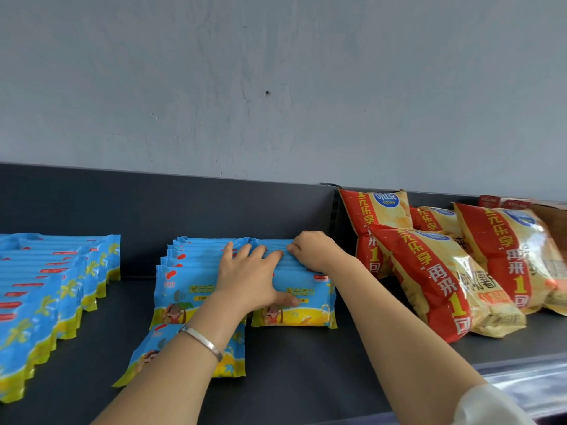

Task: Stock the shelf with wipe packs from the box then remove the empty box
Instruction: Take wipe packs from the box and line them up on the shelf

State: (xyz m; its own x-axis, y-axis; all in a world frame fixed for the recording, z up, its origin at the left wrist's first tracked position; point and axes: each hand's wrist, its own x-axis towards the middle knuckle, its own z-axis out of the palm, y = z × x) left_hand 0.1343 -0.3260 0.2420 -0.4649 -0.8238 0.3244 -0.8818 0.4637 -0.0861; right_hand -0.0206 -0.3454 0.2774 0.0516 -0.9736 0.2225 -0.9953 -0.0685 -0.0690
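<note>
Blue and yellow wipe packs stand in rows on the dark shelf (pixel 294 381). My left hand (pixel 250 279) lies over the tops of the middle row (pixel 184 286) and the right row (pixel 302 305), fingers spread and thumb pressed on the right row's front pack. My right hand (pixel 313 250) is curled over the back of that right row. One loose pack (pixel 159 345) lies flat in front, partly under my left forearm. A brown cardboard corner (pixel 552 219) shows at the far right edge; I cannot tell whether it is the box.
A long row of the same packs (pixel 46 289) fills the left of the shelf. Red and yellow chip bags (pixel 435 271) lean close to the right of my right arm. The shelf's back panel (pixel 184 204) and a grey wall rise behind. A shiny rail (pixel 527 381) lines the front edge.
</note>
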